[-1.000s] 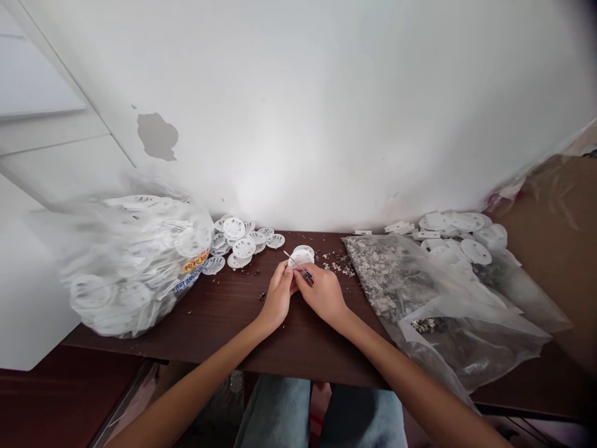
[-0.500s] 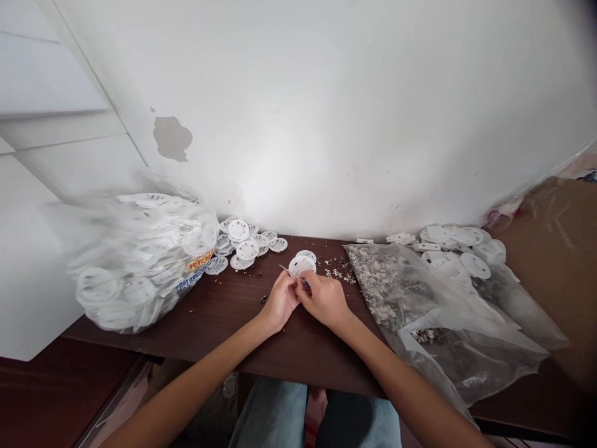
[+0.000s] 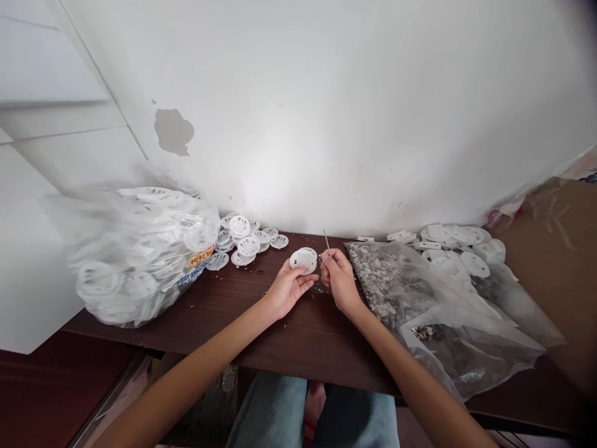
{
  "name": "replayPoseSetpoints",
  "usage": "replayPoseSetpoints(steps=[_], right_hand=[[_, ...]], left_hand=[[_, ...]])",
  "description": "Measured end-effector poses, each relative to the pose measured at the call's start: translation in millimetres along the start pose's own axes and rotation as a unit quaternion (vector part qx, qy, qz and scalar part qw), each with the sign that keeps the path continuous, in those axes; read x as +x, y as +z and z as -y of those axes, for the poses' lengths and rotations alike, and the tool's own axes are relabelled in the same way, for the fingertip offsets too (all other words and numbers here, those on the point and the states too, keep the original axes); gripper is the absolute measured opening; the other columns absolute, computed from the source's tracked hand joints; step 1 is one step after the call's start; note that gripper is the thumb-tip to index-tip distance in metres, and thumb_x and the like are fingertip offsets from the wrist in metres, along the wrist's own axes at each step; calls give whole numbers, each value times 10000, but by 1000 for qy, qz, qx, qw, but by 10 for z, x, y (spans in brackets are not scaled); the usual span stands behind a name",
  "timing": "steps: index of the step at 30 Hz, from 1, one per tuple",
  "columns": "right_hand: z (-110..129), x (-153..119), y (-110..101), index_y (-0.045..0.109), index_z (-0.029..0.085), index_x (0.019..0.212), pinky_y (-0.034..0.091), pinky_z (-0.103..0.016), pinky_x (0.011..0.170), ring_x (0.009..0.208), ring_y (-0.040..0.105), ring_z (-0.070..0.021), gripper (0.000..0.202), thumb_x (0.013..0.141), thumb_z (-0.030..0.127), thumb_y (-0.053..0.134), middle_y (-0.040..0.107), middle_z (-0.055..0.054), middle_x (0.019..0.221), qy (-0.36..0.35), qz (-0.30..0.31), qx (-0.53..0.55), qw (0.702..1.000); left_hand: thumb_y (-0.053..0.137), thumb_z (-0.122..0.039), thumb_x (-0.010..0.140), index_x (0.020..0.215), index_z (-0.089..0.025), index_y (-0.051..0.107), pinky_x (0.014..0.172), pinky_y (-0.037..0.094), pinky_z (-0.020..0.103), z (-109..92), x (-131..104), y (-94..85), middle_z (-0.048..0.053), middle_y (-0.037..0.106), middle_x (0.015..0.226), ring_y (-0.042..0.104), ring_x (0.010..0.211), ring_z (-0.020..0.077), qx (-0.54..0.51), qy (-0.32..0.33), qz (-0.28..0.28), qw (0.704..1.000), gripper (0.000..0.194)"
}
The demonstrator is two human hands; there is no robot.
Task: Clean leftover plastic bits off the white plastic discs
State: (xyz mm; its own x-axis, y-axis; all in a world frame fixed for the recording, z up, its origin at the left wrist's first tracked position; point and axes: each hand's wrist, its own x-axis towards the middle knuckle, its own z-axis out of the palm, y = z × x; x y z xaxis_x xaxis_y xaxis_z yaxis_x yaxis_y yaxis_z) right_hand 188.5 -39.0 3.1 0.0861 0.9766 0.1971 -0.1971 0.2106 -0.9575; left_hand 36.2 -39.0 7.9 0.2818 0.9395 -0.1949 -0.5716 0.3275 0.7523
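Note:
A round white plastic disc [image 3: 302, 257] with small openings is at the middle of the dark table, its lower edge gripped by my left hand [image 3: 287, 287]. Another white disc shows just behind it. To the right, my right hand [image 3: 339, 281] is closed around a thin metal tool [image 3: 327, 242], which points upward. The two hands are apart. Small metal pieces [image 3: 321, 289] lie on the table between and around them, partly hidden by my fingers.
A clear bag of white discs [image 3: 140, 267] stands at left, beside a loose pile of discs [image 3: 247, 244]. At right lie a clear bag of small metal parts [image 3: 387, 280], more white pieces [image 3: 473, 264] and a brown box [image 3: 555, 249]. A white wall rises behind.
My hands have moved apart. My right hand has shifted right, with the tool now upright. My left hand has turned palm up and now holds the disc by its edge.

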Motion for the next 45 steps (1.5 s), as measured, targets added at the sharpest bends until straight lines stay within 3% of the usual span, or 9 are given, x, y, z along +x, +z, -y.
replayPoseSetpoints(steps=[4,9,15,18,22,29,37,41,45], right_hand=[[31,113,-46,530,249,900,242,-207,404,427,262,-48,409,844,567,781,584,74,708,47,-30,101,993],[31,189,-116,593,226,905,251,-199,400,425,256,-37,453,773,567,859,521,98,625,44,-88,111,989],[8,191,-113,610,208,913,260,-201,397,435,279,-12,477,765,581,868,736,0,913,48,-98,112,988],[2,174,-104,609,208,915,265,-197,402,431,278,-9,460,774,561,868,739,5,904,58,-93,115,987],[-4,155,-97,613,210,922,283,-203,410,436,291,-13,441,773,536,870,753,-6,921,62,-84,106,989],[-12,147,-94,620,218,939,272,-208,414,437,288,-24,414,756,492,870,742,9,868,64,-83,97,990],[-41,165,-129,658,226,1003,293,-209,425,447,287,-30,391,749,450,854,730,16,851,52,-98,91,990],[-41,203,-173,695,212,1022,303,-214,417,464,334,-35,440,732,487,878,757,-21,921,45,-111,86,989],[-23,239,-224,733,203,1044,336,-208,421,527,440,-56,482,690,468,924,777,-61,1028,39,-122,82,988]], left_hand=[[790,-151,877,1118,-169,711,1020,568,340,-48,195,127,131,777,1225,761,1104,228,-6,-3,45,999,255],[803,-300,923,1145,-194,718,1013,542,351,-30,443,199,131,733,1345,718,1222,259,-3,18,61,998,259],[853,-428,873,1174,-193,745,825,523,277,92,524,144,91,757,1182,695,1007,186,34,79,35,996,398],[877,-415,850,1206,-204,747,820,520,278,95,490,125,77,749,1185,675,982,174,31,102,30,994,433],[873,-369,862,1129,-199,698,875,544,303,70,457,116,72,741,1146,702,1023,189,3,94,17,995,362],[815,-337,906,1166,-219,615,938,559,353,79,414,100,84,731,1170,732,1089,224,8,87,32,996,348],[789,-138,808,1227,-238,616,946,558,358,128,432,77,75,701,1211,701,1114,216,29,92,35,995,464],[777,-104,805,1298,-247,537,957,554,379,123,461,37,101,679,1286,728,1079,218,80,84,41,992,566],[820,-160,798,1284,-219,576,889,575,385,1,489,-31,115,682,1237,716,965,227,185,133,47,973,547]])
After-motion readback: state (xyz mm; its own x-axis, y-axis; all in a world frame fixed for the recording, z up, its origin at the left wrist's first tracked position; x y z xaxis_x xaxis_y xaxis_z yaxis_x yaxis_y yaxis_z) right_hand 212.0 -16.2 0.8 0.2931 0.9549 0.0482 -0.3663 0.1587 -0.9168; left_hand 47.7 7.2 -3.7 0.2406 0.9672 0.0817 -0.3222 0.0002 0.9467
